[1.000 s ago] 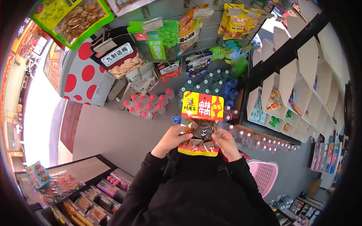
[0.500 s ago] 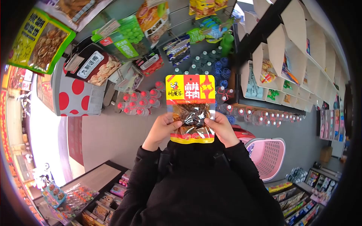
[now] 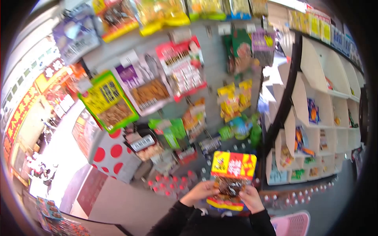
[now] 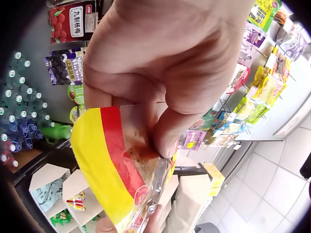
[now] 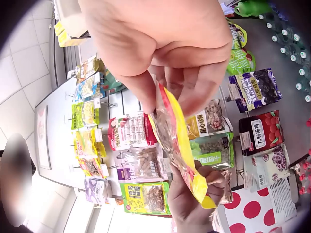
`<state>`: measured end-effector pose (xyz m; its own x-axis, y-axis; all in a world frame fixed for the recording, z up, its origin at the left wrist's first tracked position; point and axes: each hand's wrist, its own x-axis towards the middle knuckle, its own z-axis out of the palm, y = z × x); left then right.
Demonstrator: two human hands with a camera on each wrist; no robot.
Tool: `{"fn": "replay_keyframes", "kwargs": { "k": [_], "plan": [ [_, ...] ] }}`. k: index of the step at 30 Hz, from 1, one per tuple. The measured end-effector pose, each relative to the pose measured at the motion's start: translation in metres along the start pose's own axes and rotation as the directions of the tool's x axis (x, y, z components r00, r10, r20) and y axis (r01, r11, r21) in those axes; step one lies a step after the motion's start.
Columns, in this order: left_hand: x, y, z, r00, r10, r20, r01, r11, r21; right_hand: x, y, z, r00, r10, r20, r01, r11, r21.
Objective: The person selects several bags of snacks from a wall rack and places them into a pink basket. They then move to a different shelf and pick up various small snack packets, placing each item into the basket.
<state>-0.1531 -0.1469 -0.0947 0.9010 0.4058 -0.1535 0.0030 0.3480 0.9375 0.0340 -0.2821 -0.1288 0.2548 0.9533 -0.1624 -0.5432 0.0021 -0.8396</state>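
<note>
Both hands hold a red and yellow bag of spicy beef [image 3: 234,165] upright in front of the body, its dark meat showing through a clear window. My left hand [image 3: 200,192] pinches the left edge, thumb on the front. On the opposite edge, my right hand [image 3: 252,199] pinches it the same way. In the left wrist view, the left thumb [image 4: 167,138] presses the clear part of the bag [image 4: 104,155]. The right wrist view has the bag [image 5: 177,128] nearly edge-on, between the right hand [image 5: 160,34] and the left hand [image 5: 192,201].
Snack bags, including a green-edged one [image 3: 109,103], hang on a slatted wall [image 3: 212,59] ahead. Red-capped bottles [image 3: 169,185] stand on the floor below. A compartment shelf [image 3: 321,98] is at the right, with a pink basket [image 3: 291,225] near the lower right.
The head view has tilted up, so more of the hanging snacks show and the hands and bag sit lower and further right in it. Both hands keep hold of the bag.
</note>
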Motion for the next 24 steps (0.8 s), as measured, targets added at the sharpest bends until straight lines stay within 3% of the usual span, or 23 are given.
{"fn": "replay_keyframes", "kwargs": {
  "k": [4, 7, 11, 14, 17, 21, 24],
  "plan": [
    [0.012, -0.005, 0.006, 0.997, 0.010, 0.080, -0.007, 0.999, -0.040, -0.004, -0.012, -0.011, 0.993, -0.086, 0.075, 0.079, 0.993, 0.091],
    [0.015, -0.008, 0.016, 1.000, -0.013, 0.009, 0.013, 0.999, -0.029, -0.007, -0.016, -0.025, 0.992, -0.046, 0.120, 0.029, 0.990, 0.137],
    [0.017, -0.003, 0.031, 0.997, -0.055, -0.049, 0.054, 0.998, -0.019, -0.010, -0.027, -0.031, 0.998, -0.002, 0.056, -0.006, 0.990, 0.140],
    [0.024, -0.012, 0.034, 0.999, -0.024, -0.030, 0.024, 1.000, -0.012, -0.015, -0.035, -0.041, 0.995, 0.021, 0.092, -0.028, 0.997, 0.077],
    [0.024, 0.011, 0.047, 0.998, -0.047, -0.038, 0.046, 0.999, -0.012, -0.011, -0.041, -0.040, 0.994, 0.040, 0.105, -0.051, 0.993, 0.102],
    [0.027, 0.005, 0.040, 0.998, 0.000, -0.064, 0.000, 1.000, 0.004, -0.005, -0.044, -0.041, 0.993, -0.032, 0.117, 0.026, 0.998, 0.057],
    [0.015, 0.043, 0.046, 0.991, 0.093, -0.095, -0.083, 0.991, 0.101, 0.006, -0.066, -0.015, 0.984, -0.094, 0.149, 0.100, 0.994, -0.032]
  ]
}}
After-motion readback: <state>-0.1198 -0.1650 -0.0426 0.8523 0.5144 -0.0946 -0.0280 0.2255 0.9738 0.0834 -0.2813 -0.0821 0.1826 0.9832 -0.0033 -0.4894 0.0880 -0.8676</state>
